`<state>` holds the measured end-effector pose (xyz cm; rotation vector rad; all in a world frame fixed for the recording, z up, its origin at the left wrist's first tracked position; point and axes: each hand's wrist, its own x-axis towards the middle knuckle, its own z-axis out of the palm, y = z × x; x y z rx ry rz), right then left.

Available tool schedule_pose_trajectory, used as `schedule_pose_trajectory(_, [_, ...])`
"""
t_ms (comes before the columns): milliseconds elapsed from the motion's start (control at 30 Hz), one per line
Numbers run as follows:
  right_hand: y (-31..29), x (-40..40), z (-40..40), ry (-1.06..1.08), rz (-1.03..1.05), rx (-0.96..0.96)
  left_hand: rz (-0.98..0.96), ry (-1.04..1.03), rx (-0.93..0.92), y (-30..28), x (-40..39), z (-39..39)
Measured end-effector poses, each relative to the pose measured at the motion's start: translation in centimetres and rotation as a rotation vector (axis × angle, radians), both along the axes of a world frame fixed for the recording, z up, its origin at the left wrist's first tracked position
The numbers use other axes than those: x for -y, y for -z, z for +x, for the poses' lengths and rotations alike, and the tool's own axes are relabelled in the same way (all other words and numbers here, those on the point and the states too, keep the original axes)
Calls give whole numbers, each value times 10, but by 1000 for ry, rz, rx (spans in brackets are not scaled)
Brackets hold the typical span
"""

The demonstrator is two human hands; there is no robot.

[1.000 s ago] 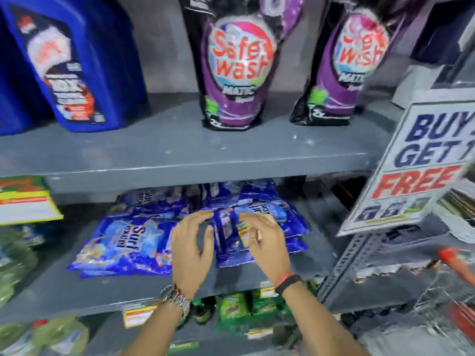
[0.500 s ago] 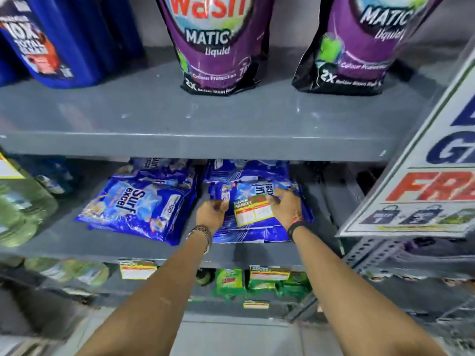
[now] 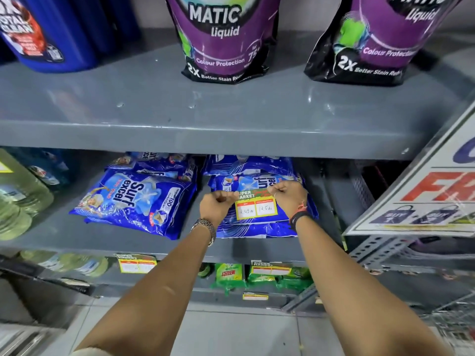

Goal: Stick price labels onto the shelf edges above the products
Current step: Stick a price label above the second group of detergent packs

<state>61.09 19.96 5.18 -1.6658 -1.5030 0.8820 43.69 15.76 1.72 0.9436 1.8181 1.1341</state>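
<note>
Both arms outstretched, left hand (image 3: 215,204) — right hand (image 3: 290,195) pinching

— Where is there room on the middle shelf (image 3: 77,237)?

— Bare grey at the lower left of the frame, in front of the blue Surf Excel packs (image 3: 133,199). The gap between the two stacks is narrow.

— And higher?

— The upper shelf edge (image 3: 205,143) is clear; purple pouches (image 3: 223,39) stand well back. The promo sign (image 3: 421,199) blocks the right.
</note>
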Motion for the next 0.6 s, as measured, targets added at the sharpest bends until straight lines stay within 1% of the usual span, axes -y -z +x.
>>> schedule_pose_trajectory(100, [-7,11,3,-9,5,-51,49,-2,122,-10,6,-6])
schedule_pose_trajectory(300, [-19,27,-1,3,50,-28,130,90,279,-32,20,-14])
schedule_pose_trajectory(467, [-33,37,-8,19,58,-66,185,95,244,-53,30,-20])
schedule_pose_trajectory(600, [-55,55,-9,-20,134,-122,292,43,257,-78,53,-18])
